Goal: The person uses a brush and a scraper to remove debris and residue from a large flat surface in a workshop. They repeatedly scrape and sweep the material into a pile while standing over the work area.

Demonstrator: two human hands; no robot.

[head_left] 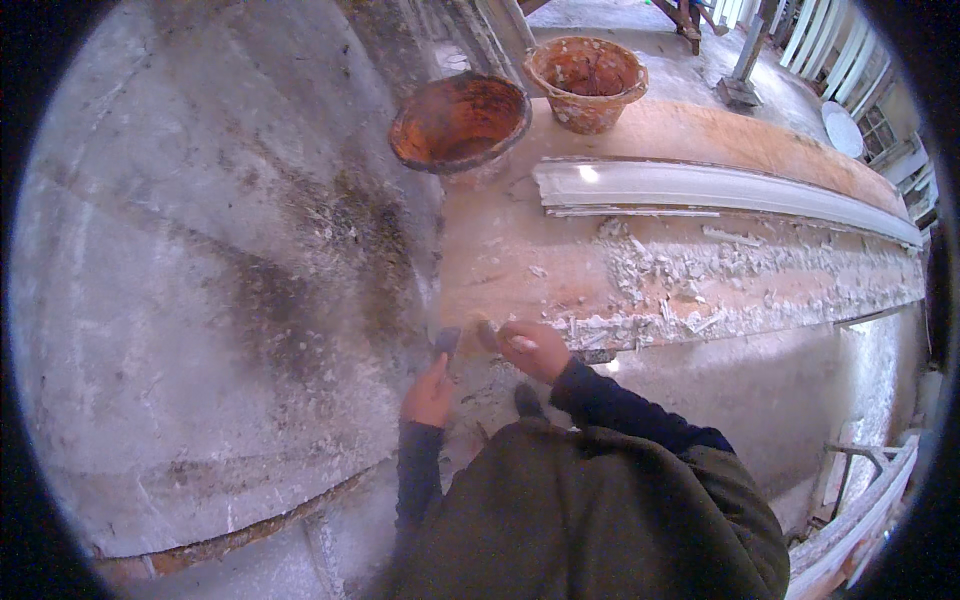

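Two tools face each other across a narrow gap at the bench's left end

At far left spreads a broad grey surface [150, 260], darkly stained toward the bench. Near its right edge is the person's left hand [428, 398], fingers closed around the lower part of a flat grey tool [447, 341]; the tool's long axis points away from the body, leaning slightly right. Beyond it, farther from the person, sits an orange bucket with a dark rim [462, 125].

Just right of the grey tool, with a small gap between, is a dark-ended tool [488, 336], gripped in the curled right hand [537, 350] and pointing left toward its partner. This facing pair appears to be the relation that counts: tips near each other, axes crossing rather than parallel. Whether either touches the bench top [490, 265] cannot be told.

The bench runs lengthwise to the right, its edge bent by the lens. A paler, splashed bucket [588, 85] stands at its far side. Farther right lie whitish scraps [660, 265], nearer the right hand than the left, and behind them a long white moulding [720, 190], lying along the bench.
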